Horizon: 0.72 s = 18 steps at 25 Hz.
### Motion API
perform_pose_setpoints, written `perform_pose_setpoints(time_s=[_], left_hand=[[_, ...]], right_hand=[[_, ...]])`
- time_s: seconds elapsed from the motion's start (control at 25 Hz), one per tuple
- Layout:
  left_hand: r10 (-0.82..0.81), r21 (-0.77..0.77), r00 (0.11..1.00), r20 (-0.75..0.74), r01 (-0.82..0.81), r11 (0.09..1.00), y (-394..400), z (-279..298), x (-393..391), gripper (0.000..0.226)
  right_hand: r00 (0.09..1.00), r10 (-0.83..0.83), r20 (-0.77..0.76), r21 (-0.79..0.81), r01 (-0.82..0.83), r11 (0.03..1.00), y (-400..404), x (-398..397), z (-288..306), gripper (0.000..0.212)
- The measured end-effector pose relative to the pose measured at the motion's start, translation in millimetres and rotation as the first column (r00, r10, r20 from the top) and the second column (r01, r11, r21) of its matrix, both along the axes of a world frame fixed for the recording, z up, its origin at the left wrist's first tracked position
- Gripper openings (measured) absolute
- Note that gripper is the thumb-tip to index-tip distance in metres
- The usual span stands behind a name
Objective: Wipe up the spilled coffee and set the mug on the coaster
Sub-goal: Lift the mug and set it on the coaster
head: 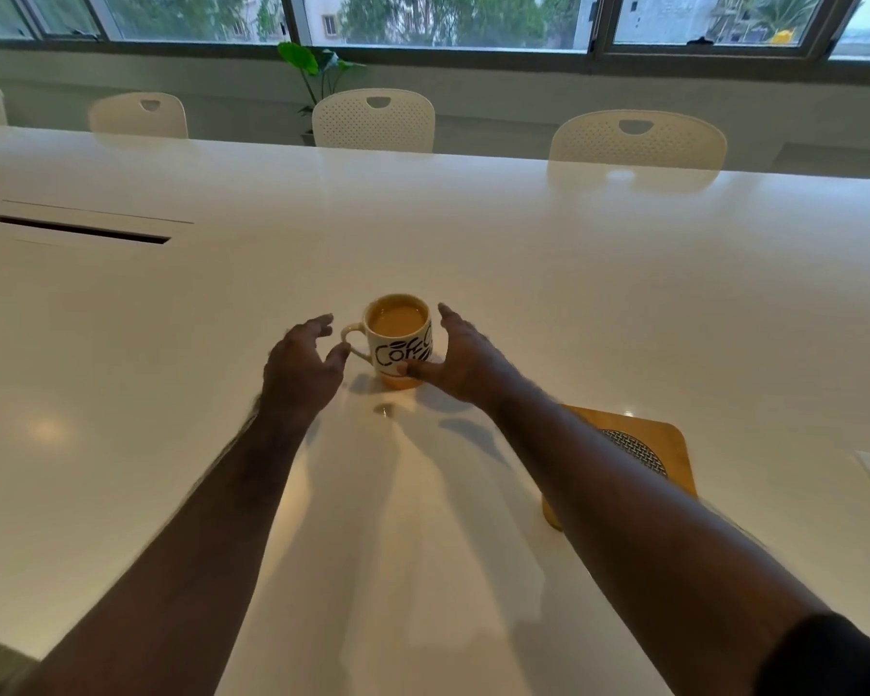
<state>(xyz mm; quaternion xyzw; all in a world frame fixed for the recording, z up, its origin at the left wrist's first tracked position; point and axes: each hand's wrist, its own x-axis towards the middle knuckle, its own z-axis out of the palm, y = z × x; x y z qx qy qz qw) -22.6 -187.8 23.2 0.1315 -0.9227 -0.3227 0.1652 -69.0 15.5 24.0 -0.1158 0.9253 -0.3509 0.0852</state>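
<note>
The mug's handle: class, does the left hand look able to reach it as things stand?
Probably yes. The left hand is open right beside the handle of the mug, with nothing between them; the right hand is at the mug's opposite side.

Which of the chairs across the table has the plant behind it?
The middle chair, directly beyond the mug; the green leaves rise behind its left edge.

bare table (523, 273) around mug (400, 344), coaster (669, 439) beside right forearm
</note>
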Motion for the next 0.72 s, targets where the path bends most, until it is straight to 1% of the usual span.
perform_pose_setpoints(time_s=[0.08, 0.2, 0.28, 0.4, 0.52, 0.6, 0.72], left_hand=[[0.003, 0.037, 1.000, -0.015, -0.003, 0.999, 3, 0, -5, 0.041], [0.024, 0.095, 0.998, -0.057, -0.018, 0.995, 8, -2, -8, 0.031], [0.029, 0.099, 0.996, -0.079, -0.021, 0.995, 8, -3, -9, 0.028], [0.033, 0.091, 0.995, -0.098, -0.024, 0.996, 7, -4, -10, 0.024], [0.033, 0.102, 0.995, -0.099, -0.023, 0.994, 6, -5, -11, 0.024], [0.029, 0.108, 0.995, -0.100, -0.018, 0.994, 6, -5, -12, 0.024], [0.024, 0.099, 0.993, -0.113, -0.013, 0.995, 5, -6, -13, 0.023]], right_hand=[[0.999, 0.009, 0.050, -0.113, -0.004, 0.994, -4, -5, -2, 0.108], [0.999, 0.031, 0.026, -0.269, -0.023, 0.963, -7, -5, -7, 0.098], [0.999, 0.032, 0.008, -0.320, -0.028, 0.947, -8, -5, -9, 0.095], [0.999, 0.029, 0.016, -0.313, -0.023, 0.949, -10, -7, -11, 0.096], [1.000, 0.026, -0.014, -0.297, -0.029, 0.954, -13, -8, -10, 0.088], [0.999, 0.000, -0.038, -0.254, -0.010, 0.967, -14, -10, -9, 0.083], [0.999, -0.024, -0.045, -0.182, 0.015, 0.983, -14, -13, -8, 0.082]])
